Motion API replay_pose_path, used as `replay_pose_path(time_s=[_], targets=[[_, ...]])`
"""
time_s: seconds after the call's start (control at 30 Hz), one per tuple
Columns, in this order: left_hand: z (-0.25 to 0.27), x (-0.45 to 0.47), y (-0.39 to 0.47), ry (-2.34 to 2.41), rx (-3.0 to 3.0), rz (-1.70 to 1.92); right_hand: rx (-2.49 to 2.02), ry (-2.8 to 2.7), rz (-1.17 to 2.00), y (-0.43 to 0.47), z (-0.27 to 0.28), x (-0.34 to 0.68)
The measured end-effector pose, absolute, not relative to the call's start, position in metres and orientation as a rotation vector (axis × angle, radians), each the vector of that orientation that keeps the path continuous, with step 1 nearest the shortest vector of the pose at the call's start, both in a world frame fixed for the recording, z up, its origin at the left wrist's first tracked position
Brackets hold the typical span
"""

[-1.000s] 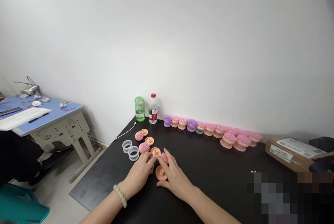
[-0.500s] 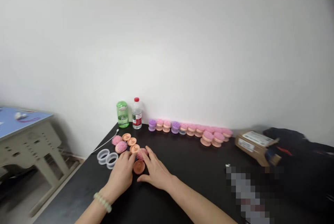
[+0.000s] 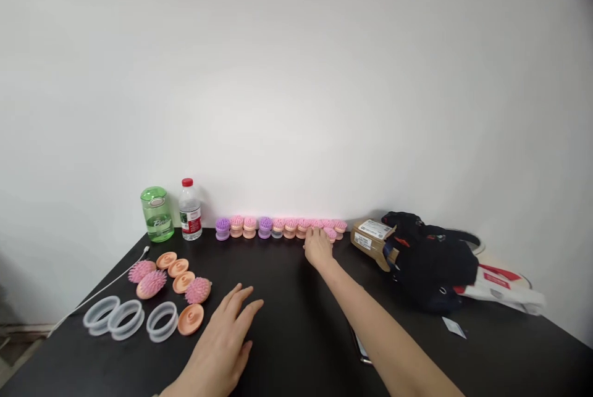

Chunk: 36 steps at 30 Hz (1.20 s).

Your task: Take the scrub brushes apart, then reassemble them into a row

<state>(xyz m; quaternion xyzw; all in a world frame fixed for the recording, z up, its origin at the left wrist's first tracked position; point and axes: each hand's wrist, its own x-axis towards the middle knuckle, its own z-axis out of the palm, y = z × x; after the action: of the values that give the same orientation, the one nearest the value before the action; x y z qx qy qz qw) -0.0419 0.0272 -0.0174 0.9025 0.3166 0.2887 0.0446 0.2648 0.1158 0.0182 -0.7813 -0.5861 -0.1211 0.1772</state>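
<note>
A person's left hand (image 3: 220, 335) hangs open, holding nothing, over the black table (image 3: 278, 335), nearer the camera than the red-capped bottle (image 3: 190, 215) and slightly right of it, while the right hand (image 3: 319, 250), a moment ago among the loose parts with the other, now reaches well to the bottle's right, over the pink brushes (image 3: 249, 227); its fingertips are hidden, so any grip cannot be told. The shift suggests attention has moved from unjoined pieces to standing brushes. Counted left to right: 1 white cable (image 3: 99, 291) far left of the bottle; 3 clear rings (image 3: 162, 335), 3 pink bristle heads (image 3: 151, 284) and 4 orange discs (image 3: 190, 319) before it, mostly to its left; 1 green bottle (image 3: 157, 218) just beside it; then, stretching right from it, a back row of 10, 2 of them purple brushes (image 3: 223, 228) and 8 pink, with at least 1 more pink in front. Farther right of the bottle: 1 partly hidden phone-like device (image 3: 360, 347), 1 cardboard box (image 3: 372, 242), 1 black bag (image 3: 430, 261), 1 white card (image 3: 454, 327) and 1 red-and-white package (image 3: 504, 291).
</note>
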Motion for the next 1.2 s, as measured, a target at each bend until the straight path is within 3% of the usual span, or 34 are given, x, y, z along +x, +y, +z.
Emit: replay_pose_path(time_s=[0.23,0.63,0.83,1.0,1.2], targets=[[-0.023,-0.023,0.043,0.932,2.57,0.899,-2.247,-1.644,-0.201,0.091,0.017,0.231],[-0.062,-0.024,0.066,1.112,2.446,1.137,-1.744,-1.855,0.357,0.041,0.001,0.139],[-0.043,-0.032,0.056,0.977,2.481,1.123,-1.651,-1.701,0.564,0.015,-0.005,0.136],[-0.032,-0.022,0.032,0.838,2.531,1.155,-1.367,-1.323,0.97,-0.007,-0.013,0.145],[-0.029,-0.019,0.03,0.741,2.502,1.081,-1.078,-1.052,1.156,-0.016,-0.021,0.15]])
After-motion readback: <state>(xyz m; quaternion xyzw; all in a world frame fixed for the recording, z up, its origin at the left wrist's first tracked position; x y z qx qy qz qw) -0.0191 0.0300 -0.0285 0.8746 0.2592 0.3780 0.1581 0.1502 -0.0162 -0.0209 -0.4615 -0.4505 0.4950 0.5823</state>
